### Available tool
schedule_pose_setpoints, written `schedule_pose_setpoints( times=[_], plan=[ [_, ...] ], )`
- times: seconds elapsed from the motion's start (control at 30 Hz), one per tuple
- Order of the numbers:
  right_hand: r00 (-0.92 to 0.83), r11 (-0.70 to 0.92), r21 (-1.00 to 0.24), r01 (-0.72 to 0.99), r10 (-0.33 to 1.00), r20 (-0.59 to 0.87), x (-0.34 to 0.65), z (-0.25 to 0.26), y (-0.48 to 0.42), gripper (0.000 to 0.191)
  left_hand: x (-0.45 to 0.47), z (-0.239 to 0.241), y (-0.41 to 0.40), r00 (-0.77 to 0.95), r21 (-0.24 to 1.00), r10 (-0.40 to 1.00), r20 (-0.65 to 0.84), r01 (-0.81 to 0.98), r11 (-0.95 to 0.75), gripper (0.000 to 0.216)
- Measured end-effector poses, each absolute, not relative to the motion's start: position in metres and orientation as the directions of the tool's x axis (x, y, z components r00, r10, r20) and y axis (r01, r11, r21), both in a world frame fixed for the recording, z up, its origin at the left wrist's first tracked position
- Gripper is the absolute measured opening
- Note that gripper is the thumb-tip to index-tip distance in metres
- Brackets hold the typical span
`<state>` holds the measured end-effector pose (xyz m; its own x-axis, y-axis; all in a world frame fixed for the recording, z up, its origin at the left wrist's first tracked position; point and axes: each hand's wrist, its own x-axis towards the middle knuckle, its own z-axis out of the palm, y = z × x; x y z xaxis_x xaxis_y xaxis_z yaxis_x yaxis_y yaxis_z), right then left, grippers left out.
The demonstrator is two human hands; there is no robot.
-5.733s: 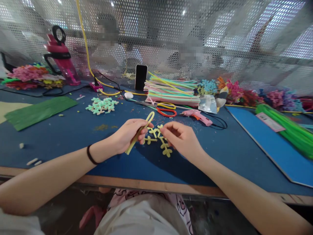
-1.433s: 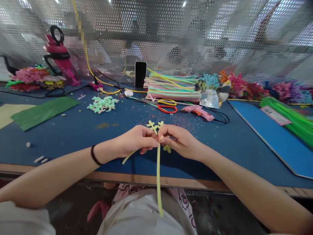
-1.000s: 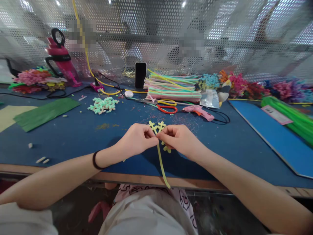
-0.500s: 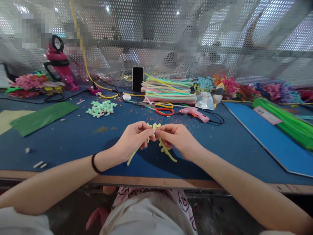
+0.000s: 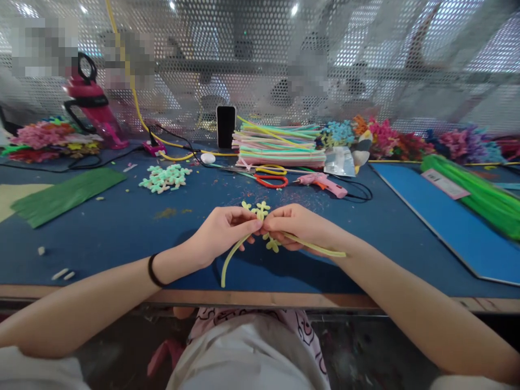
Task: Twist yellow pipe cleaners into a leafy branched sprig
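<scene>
Between my two hands is a pale yellow pipe cleaner (image 5: 235,254), bent into small flower-like loops at its middle. My left hand (image 5: 227,233) pinches it between thumb and fingers, and one free end curves down toward the table's front edge. My right hand (image 5: 294,227) pinches it close beside the left, thumb against the fingers. The other free end lies across the right palm side and points toward my wrist. Some loops stick up above the fingertips, and another cluster shows below the right fingers. The exact pinch point is hidden by the fingertips.
Beyond my hands lie red-handled scissors (image 5: 271,180), a pink glue gun (image 5: 323,184) and a stack of pastel pipe cleaners (image 5: 280,145). Mint looped pieces (image 5: 164,177) sit to the left. A phone (image 5: 226,127) and a pink bottle (image 5: 93,108) stand behind. A blue board (image 5: 430,216) lies right.
The yellow loops have turned and now spread more openly above the fingertips. The right free end has swung from pointing down to lying out toward my right wrist. Both hands keep their pinch.
</scene>
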<state>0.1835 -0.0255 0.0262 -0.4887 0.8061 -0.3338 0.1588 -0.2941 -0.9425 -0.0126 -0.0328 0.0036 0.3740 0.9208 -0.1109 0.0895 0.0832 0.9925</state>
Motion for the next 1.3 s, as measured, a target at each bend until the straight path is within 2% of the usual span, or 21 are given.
schedule_pose_setpoints(
  times=[0.2, 0.43, 0.6, 0.77, 1.0, 1.17, 1.3],
  plan=[
    [-0.511, -0.377, -0.921, 0.094, 0.776, -0.370, 0.184, 0.028, -0.023, 0.019, -0.011, 0.004, -0.032, 0.374, 0.995, 0.923, -0.091, 0.004, 0.097, 0.032],
    [-0.550, -0.487, -0.854, -0.180, 0.770, -0.323, 0.179, 0.025, -0.020, 0.016, -0.010, 0.008, -0.033, 0.307, 0.987, 0.950, -0.054, -0.127, 0.097, 0.028],
    [-0.579, -0.448, -0.877, -0.175, 0.767, -0.277, 0.183, 0.023, -0.020, 0.020, -0.012, 0.007, -0.030, 0.298, 0.981, 0.954, -0.024, -0.179, 0.080, 0.027],
    [-0.541, -0.304, -0.943, -0.135, 0.820, -0.187, 0.183, 0.016, -0.020, 0.026, -0.011, 0.007, -0.032, 0.316, 0.978, 0.949, -0.023, -0.191, 0.087, 0.025],
    [-0.388, 0.032, -0.999, -0.023, 0.921, 0.038, 0.181, 0.011, -0.018, 0.028, -0.012, 0.005, -0.032, 0.322, 0.980, 0.947, 0.018, -0.194, 0.048, 0.028],
    [-0.334, 0.197, -0.980, 0.025, 0.926, 0.177, 0.179, 0.009, -0.018, 0.025, -0.013, 0.002, -0.031, 0.331, 0.987, 0.944, 0.017, -0.158, 0.038, 0.028],
    [-0.384, 0.446, -0.886, 0.126, 0.846, 0.371, 0.182, 0.009, -0.016, 0.017, -0.014, 0.001, -0.031, 0.369, 0.985, 0.929, 0.008, -0.164, 0.056, 0.026]
  ],
)
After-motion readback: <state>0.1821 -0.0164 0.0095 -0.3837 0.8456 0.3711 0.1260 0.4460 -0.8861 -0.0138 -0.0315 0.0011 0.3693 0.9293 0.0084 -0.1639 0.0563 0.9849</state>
